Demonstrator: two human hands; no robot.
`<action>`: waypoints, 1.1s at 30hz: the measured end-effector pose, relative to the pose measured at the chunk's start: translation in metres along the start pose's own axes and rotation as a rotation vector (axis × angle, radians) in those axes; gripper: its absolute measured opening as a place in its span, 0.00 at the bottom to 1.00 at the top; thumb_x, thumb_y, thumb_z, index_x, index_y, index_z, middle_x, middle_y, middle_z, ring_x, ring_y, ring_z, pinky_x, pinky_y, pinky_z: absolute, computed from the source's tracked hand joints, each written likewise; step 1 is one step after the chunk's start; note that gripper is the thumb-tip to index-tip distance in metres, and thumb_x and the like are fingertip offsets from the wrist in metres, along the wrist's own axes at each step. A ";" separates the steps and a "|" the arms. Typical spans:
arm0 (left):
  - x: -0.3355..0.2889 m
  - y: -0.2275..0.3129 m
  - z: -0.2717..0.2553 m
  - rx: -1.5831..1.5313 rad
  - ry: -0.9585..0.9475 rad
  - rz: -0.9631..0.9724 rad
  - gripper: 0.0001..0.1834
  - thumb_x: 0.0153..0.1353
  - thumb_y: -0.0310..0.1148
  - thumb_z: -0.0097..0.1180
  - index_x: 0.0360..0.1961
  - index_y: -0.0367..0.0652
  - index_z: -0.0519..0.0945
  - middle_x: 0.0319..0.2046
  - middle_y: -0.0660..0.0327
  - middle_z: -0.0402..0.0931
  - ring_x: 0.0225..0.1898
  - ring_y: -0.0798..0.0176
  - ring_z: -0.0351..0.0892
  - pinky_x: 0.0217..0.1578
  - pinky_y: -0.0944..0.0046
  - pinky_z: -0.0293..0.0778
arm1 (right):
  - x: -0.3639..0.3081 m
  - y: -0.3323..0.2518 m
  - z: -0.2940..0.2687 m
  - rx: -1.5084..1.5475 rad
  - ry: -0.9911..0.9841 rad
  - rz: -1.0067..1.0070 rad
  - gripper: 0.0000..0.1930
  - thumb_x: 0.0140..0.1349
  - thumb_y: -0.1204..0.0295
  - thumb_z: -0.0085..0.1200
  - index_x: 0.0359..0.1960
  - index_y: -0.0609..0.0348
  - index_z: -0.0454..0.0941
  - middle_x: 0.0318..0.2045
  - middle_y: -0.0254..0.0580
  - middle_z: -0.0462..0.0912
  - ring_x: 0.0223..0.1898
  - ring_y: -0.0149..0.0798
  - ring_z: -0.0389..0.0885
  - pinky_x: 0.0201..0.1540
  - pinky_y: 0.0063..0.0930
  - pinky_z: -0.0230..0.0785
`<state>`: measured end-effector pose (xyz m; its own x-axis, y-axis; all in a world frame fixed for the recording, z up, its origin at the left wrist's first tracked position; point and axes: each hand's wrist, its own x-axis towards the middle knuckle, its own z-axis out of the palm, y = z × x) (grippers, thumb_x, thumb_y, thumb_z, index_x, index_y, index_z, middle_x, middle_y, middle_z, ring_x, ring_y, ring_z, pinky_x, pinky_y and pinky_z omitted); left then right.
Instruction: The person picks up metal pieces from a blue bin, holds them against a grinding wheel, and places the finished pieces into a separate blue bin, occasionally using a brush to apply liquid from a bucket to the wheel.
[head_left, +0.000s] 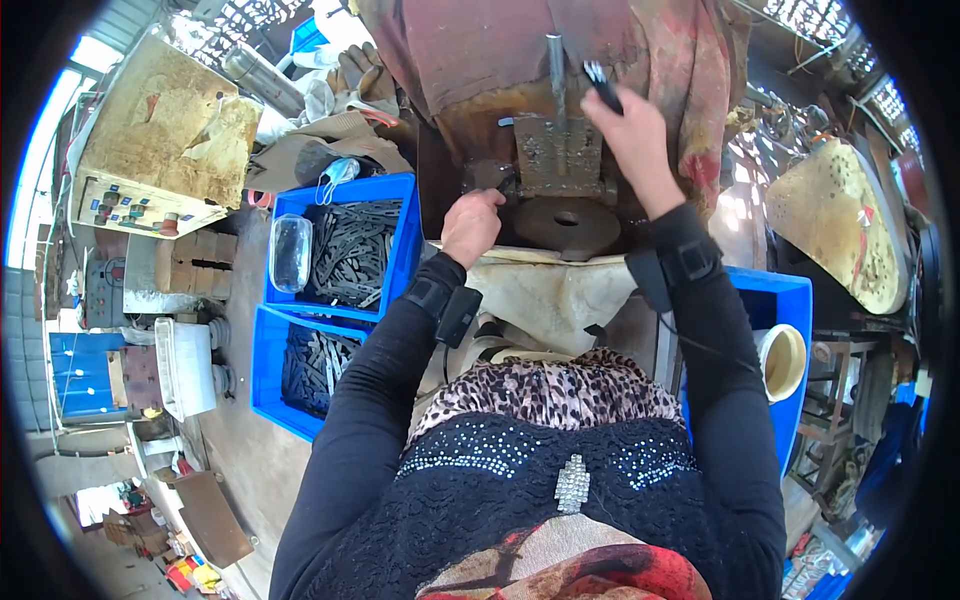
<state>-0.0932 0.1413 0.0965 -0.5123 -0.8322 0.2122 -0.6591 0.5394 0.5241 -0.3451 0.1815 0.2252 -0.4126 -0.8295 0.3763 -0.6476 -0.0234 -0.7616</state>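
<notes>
My right hand [632, 130] is raised over the machine's right side, closed round a small brush [604, 88] with a black handle and pale bristles pointing up and away from me. My left hand [471, 228] is at the left of the machine, its fingers bent together by the metal fixture [558, 155]; whatever they grip is too dark to make out. A metal rod [557, 75] stands behind the fixture. Nearest me lies a round, dirty disc [567, 228] with a hole in its middle. Dark red cloth [540, 45] hangs at the back.
On my left, two blue bins [408, 225] hold many dark metal strips, with a clear plastic tub [290, 254] in the farther one. A stained control box [160, 130] stands beyond. To my right is another blue bin [795, 300] with a cream bucket [782, 362].
</notes>
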 end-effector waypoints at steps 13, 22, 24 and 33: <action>-0.003 0.005 -0.004 -0.023 0.017 0.007 0.11 0.52 0.23 0.49 0.34 0.44 0.82 0.34 0.52 0.80 0.39 0.45 0.80 0.40 0.51 0.77 | 0.102 -0.032 0.042 -0.458 -0.070 -0.151 0.19 0.64 0.51 0.52 0.46 0.49 0.82 0.38 0.50 0.84 0.44 0.55 0.81 0.46 0.47 0.72; -0.002 0.011 -0.006 -0.030 -0.041 0.028 0.12 0.52 0.22 0.50 0.35 0.44 0.83 0.34 0.52 0.80 0.38 0.45 0.80 0.39 0.51 0.77 | 0.105 -0.021 0.044 -0.557 -0.061 -0.156 0.17 0.65 0.52 0.51 0.44 0.47 0.81 0.36 0.49 0.84 0.42 0.55 0.81 0.44 0.49 0.72; -0.003 0.012 -0.006 -0.031 -0.062 0.031 0.12 0.53 0.22 0.50 0.35 0.44 0.83 0.34 0.52 0.80 0.38 0.45 0.80 0.39 0.51 0.77 | 0.105 -0.020 0.044 -0.556 -0.051 -0.144 0.17 0.65 0.52 0.51 0.45 0.47 0.81 0.36 0.49 0.84 0.42 0.55 0.81 0.44 0.49 0.72; -0.004 0.008 0.000 -0.011 -0.103 0.027 0.09 0.54 0.23 0.53 0.34 0.45 0.82 0.30 0.54 0.78 0.36 0.47 0.78 0.37 0.52 0.75 | 0.107 -0.021 0.043 -0.542 -0.076 -0.138 0.15 0.65 0.52 0.52 0.42 0.46 0.81 0.35 0.47 0.84 0.41 0.54 0.81 0.42 0.48 0.73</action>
<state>-0.0968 0.1488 0.1001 -0.5840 -0.7995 0.1404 -0.6387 0.5593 0.5284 -0.3482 0.0691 0.2586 -0.2659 -0.8775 0.3990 -0.9370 0.1381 -0.3207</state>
